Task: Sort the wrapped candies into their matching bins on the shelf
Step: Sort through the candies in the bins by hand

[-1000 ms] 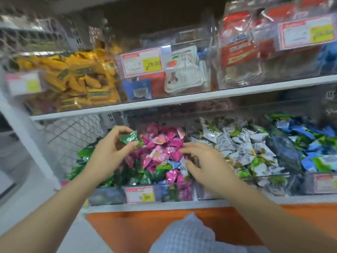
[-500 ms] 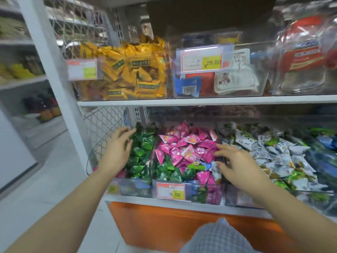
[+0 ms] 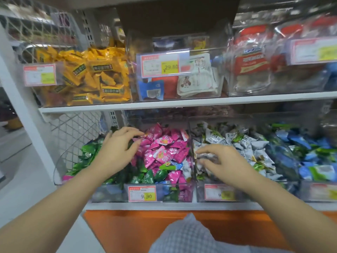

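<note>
Shelf [image 3: 164, 105]: glossy pink candies [image 3: 165, 149]

Pink candies [image 3: 164, 145] fill the clear middle bin [image 3: 184, 195], piled high. A few green ones [image 3: 147, 177] and a blue one [image 3: 176, 164] sit mixed in near its front. Green candies [image 3: 87, 152] lie in the left bin [image 3: 107, 194], and white candies [image 3: 237, 141] in the right bin [image 3: 244, 195].
</note>
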